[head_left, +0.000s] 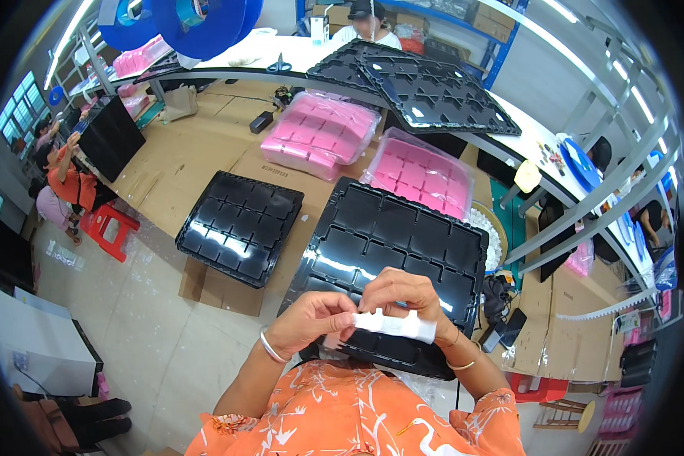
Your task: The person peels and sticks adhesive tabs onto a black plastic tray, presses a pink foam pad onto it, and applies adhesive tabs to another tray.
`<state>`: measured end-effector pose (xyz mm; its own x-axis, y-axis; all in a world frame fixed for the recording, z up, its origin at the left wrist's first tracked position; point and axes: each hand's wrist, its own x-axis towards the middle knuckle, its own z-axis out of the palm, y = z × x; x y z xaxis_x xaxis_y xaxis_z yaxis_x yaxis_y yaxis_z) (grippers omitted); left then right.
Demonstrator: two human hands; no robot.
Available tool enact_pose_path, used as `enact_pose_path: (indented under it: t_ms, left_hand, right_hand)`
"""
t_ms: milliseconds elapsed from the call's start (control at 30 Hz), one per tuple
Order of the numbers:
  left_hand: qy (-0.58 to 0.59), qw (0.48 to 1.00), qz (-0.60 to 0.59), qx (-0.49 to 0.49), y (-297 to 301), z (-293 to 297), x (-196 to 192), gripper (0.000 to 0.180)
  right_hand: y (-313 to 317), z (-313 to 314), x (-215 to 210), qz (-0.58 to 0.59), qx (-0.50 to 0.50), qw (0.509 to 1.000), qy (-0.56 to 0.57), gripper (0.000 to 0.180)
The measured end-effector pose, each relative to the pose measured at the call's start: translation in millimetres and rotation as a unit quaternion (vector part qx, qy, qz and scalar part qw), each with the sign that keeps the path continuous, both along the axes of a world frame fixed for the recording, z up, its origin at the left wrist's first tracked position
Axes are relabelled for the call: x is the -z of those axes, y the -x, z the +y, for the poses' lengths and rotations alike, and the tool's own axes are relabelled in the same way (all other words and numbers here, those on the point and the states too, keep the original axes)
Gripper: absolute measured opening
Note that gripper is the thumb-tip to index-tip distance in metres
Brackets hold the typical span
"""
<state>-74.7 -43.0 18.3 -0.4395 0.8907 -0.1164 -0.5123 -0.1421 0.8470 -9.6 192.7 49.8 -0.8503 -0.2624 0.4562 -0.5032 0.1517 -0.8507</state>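
My left hand [311, 319] and my right hand [406, 298] both pinch a small white strip-shaped part [395, 324] in front of my chest. The left thumb and fingers grip its left end, the right fingers wrap its right half. Just beyond my hands lies a large black moulded tray [380, 243] with rows of square pockets, and the strip is held above its near edge. Bracelets sit on both wrists.
A second black tray [239, 226] lies to the left on flattened cardboard. Two bagged stacks of pink trays [319, 133] [422, 173] sit behind. More black trays [425, 87] rest on the far white bench. People sit at the left and far back.
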Motion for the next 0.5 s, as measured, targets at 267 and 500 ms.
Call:
enact_pose_path:
  t_ms: [267, 500]
  left_hand:
    - [0.115, 0.977, 0.134, -0.123, -6, 2, -9, 0.011]
    - [0.141, 0.948, 0.250, -0.141, -12, 9, -9, 0.019]
  right_hand:
    - [1, 27, -17, -0.215, 0.082, 0.971, 0.064, 0.025]
    - [-4, 8, -30, -0.077, 0.127, 0.972, -0.183, 0.021]
